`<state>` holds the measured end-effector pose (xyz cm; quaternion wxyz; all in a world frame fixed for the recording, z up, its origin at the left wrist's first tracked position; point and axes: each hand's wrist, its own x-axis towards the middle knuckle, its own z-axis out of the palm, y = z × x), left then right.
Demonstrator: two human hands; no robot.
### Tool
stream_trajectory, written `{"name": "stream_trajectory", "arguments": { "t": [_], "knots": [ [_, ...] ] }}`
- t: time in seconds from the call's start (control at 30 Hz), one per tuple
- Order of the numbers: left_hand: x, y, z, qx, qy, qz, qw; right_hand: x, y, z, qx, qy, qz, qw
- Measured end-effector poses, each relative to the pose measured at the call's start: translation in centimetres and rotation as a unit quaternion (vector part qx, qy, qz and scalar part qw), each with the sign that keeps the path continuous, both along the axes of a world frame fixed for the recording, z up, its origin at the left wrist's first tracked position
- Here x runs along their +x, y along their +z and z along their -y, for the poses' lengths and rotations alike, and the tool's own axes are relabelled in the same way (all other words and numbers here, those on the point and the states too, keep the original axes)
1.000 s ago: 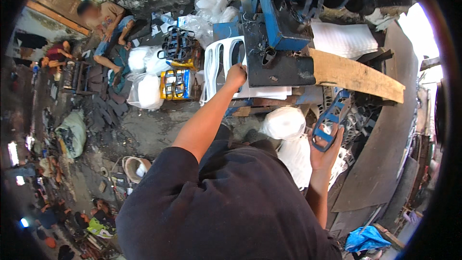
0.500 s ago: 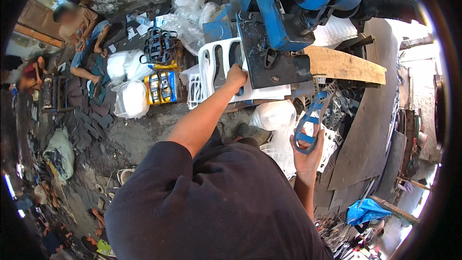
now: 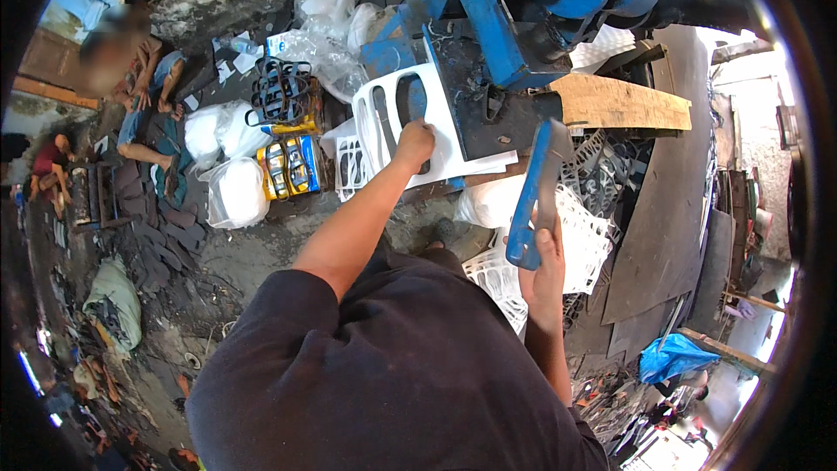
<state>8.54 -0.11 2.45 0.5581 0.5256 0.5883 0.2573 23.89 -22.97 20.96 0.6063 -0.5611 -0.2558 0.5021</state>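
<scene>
My left hand point(image 3: 415, 145) is closed on a white foam sheet point(image 3: 443, 126) that has long sole-shaped holes cut in it. The sheet lies on the work surface, its right side against or under the black plate point(image 3: 497, 135) of a blue press point(image 3: 475, 9). In my right hand point(image 3: 546, 272), held up to the right of the press front, is a blue sole-shaped metal cutting die point(image 3: 526, 222). It stands nearly edge-on, slightly blurred, with my thumb along its near end.
Dark cutting dies point(image 3: 283, 92) and yellow-and-blue packs point(image 3: 288, 166) stand left of the sheet, beside white plastic bags point(image 3: 237, 194). A wooden board point(image 3: 623, 105) juts right from the press. Cut white scrap point(image 3: 586, 240) hangs below. Another person point(image 3: 144, 78) sits at far left.
My right hand has turned the cutting die from face-on to nearly edge-on and brought it a little left. The white sheet has shifted slightly left, showing more of its right margin.
</scene>
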Motion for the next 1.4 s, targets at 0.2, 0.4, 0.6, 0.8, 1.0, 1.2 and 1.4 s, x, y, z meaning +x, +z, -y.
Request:
{"name": "stream_trajectory", "arguments": {
  "t": [0.2, 0.4, 0.6, 0.8, 1.0, 1.2, 1.4],
  "knots": [
    [-5.5, 0.3, 1.1, -0.199, 0.094, 0.184, 0.958, -4.1, -3.3, -6.0, 0.019, 0.156, 0.277, 0.948],
    [-7.3, -2.6, 1.6, -0.182, 0.091, 0.236, 0.950, -9.3, -12.2, -12.4, 0.033, 0.126, 0.488, 0.863],
    [-6.7, -1.1, 1.3, -0.196, 0.117, 0.242, 0.943, -10.1, -16.2, -13.1, 0.024, 0.070, 0.606, 0.792],
    [-5.9, -0.3, 1.5, -0.177, 0.143, 0.258, 0.939, -10.4, -16.2, -13.0, 0.010, 0.041, 0.605, 0.795],
    [-5.9, -0.2, 1.3, -0.192, 0.122, 0.257, 0.939, -10.6, -16.4, -12.9, 0.004, 0.034, 0.593, 0.805],
    [-5.8, -0.5, 0.9, -0.205, 0.118, 0.259, 0.936, -10.5, -16.0, -12.9, -0.028, 0.039, 0.605, 0.795],
    [-4.6, 0.2, 0.0, -0.206, 0.153, 0.226, 0.940, -8.7, -15.5, -8.6, -0.179, -0.148, 0.260, 0.937]
  ]
}}
